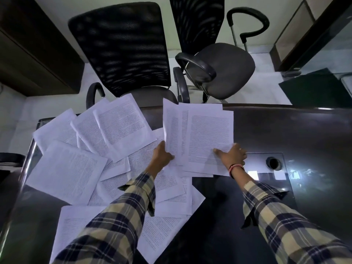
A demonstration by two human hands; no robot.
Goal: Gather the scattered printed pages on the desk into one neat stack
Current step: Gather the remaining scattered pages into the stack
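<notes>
Several white printed pages (118,128) lie scattered and overlapping across the left half of the dark desk (285,134). A small bundle of pages (207,138) rests at the desk's middle, its sheets fanned and uneven. My left hand (162,157) grips the bundle's left edge, which curls upward. My right hand (233,154) presses flat on the bundle's lower right corner, fingers spread. More loose pages (74,221) lie near the front left, partly hidden under my checked sleeves.
Two black mesh office chairs (122,48) (219,67) stand beyond the desk's far edge. A round cable hole (273,162) sits in the desk to the right of my right hand. A dark folder (316,88) lies at the far right.
</notes>
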